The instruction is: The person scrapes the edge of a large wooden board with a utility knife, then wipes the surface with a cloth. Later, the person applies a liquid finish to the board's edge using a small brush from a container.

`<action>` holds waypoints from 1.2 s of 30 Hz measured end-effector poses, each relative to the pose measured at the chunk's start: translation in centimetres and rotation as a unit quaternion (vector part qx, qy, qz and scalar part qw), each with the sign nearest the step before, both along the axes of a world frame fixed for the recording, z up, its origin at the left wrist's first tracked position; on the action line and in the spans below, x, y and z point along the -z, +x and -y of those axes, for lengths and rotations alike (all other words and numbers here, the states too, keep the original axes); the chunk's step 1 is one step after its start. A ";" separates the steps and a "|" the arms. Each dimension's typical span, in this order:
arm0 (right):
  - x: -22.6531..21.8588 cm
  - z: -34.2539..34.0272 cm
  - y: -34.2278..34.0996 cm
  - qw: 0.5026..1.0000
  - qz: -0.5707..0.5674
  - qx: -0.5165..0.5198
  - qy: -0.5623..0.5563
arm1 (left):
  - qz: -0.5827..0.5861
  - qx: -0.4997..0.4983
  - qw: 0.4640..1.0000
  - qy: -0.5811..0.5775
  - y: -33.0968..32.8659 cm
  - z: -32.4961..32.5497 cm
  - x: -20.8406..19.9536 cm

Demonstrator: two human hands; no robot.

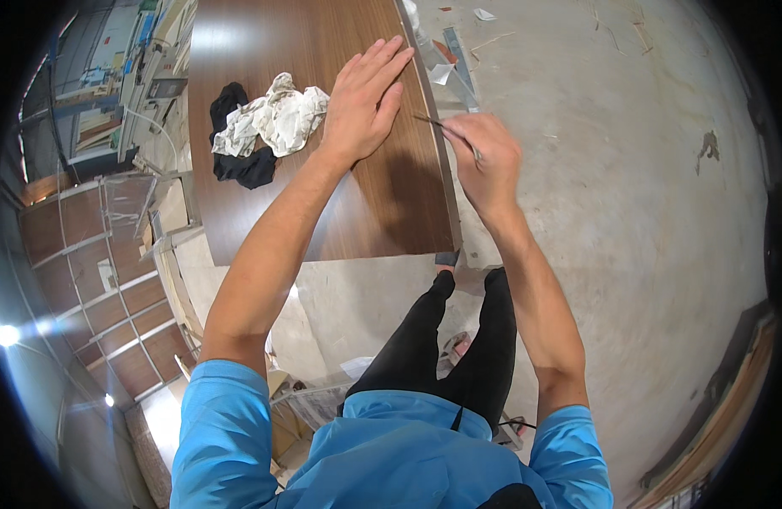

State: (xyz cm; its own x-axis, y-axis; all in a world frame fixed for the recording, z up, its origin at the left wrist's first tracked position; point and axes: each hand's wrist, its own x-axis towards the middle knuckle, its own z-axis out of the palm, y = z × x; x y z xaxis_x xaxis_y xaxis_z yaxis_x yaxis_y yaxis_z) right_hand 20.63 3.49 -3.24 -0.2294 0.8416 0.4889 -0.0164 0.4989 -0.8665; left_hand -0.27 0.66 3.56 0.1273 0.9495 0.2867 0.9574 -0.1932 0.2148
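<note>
A brown wood-grain panel (340, 220) lies in front of me. On it my left hand (365, 106) rests flat, fingers stretched toward the far right edge. Just beyond that edge, my right hand (488, 157) is closed around a thin, dark tool (427, 119). The tool's narrow tip points left, at the panel's right edge; whether it touches cannot be told. Most of the tool is hidden in my fist, so its kind is unclear. Left of my left hand lies a crumpled white cloth (285, 117) with dark marks, partly over a black cloth (248, 170).
Past the panel's right edge stretches a concrete floor (628, 229) with scraps and a grey strip (460, 68). Racks and stacked material (149, 89) stand along the left. Brown panels in a pale frame (111, 288) are at the lower left. Long boards (713, 441) lie at lower right.
</note>
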 end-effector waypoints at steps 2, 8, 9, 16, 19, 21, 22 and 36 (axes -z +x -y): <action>-0.3 1.6 1.6 0.999 0.009 -0.017 0.030 | 0.014 -0.009 1.000 0.003 -0.1 -0.1 -0.1; -3.7 3.5 5.6 0.993 0.011 -0.117 -0.024 | 0.017 -0.042 0.999 0.025 -0.8 -0.4 0.5; -3.7 2.4 4.6 0.997 0.021 -0.069 -0.025 | 0.023 -0.059 0.997 0.033 -0.8 -0.3 0.6; 0.5 1.7 3.0 0.992 0.030 -0.048 0.113 | 0.035 -0.091 0.994 0.042 -1.8 -0.2 1.1; 1.1 6.7 8.8 0.981 0.035 -0.164 0.102 | 0.040 -0.119 0.991 0.039 -1.2 -0.5 0.6; 0.5 9.6 12.4 0.966 0.042 -0.234 0.099 | 0.026 -0.099 0.994 0.025 0.9 -0.1 -0.1; -0.1 10.8 13.8 0.952 0.059 -0.290 0.081 | 0.050 -0.111 0.992 0.026 1.6 -0.3 -0.9; -1.2 7.5 19.1 0.960 0.125 -0.072 -0.242 | -0.008 -0.206 0.975 -0.077 1.4 -3.7 2.3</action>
